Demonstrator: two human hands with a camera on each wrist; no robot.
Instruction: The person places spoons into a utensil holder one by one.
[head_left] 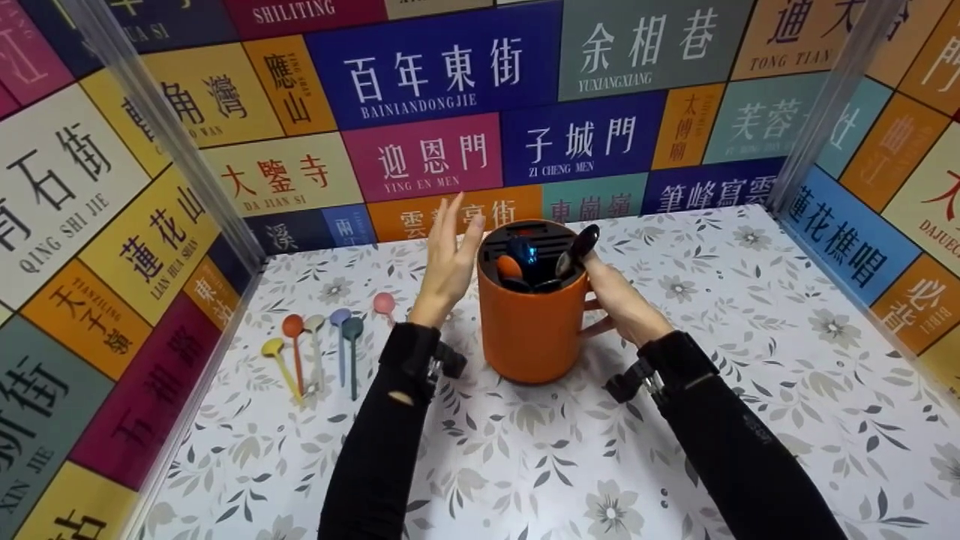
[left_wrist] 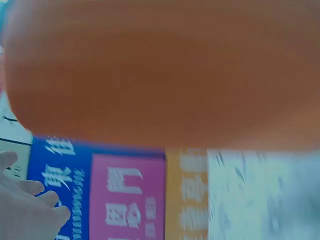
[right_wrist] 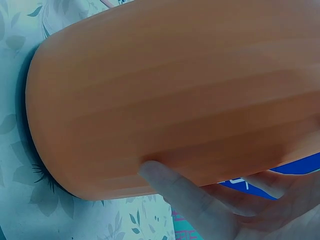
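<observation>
Bench (head_left: pixel 870 390): surface white, printed with grey flowers and leaves. Standing on it: one orange mug (head_left: pixel 531 330). Lying to the mug's left, bowls toward the rear: yellow spoon (head_left: pixel 274 351), red spoon (head_left: pixel 293 326), beige spoon (head_left: pixel 314 325), blue spoon (head_left: pixel 341 317) and dark green spoon (head_left: pixel 352 330). Blue and green lie closely side by side. A pink spoon (head_left: pixel 384 303) lies slightly apart, nearer the mug; its handle is mostly hidden.

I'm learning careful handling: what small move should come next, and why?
Perhaps bring the left hand gently against the orange mug to steady it: that hand is empty and seems just clear of the side, while the right hand touches the mug.
</observation>
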